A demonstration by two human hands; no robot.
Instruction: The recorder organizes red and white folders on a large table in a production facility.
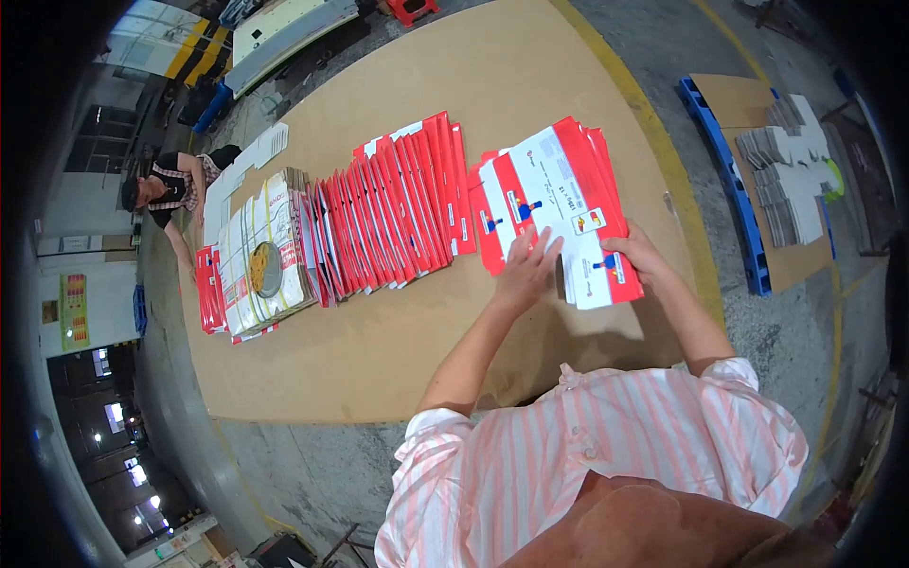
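The stack of red-and-white flat cartons sits toward the right side of the big brown board, and both hands are on it. The left hand lies flat with fingers spread on the top sheet, pinning rather than gripping. The right hand is curled over the stack's near right corner, though I can't tell how tightly it's got hold.

My worry: those sheets look slick and are already fanned a bit, so a push from one side could slide the top ones off or skew the pile (glossy card loves doing that). Just to the left, the long overlapped row of red cartons nearly touches it, so a sideways shove could knock it.

Room-wise, the near edge of the board has open space; the right edge is close, with a yellow floor line beyond. A bundled stack and a co-worker sit at the far left end.
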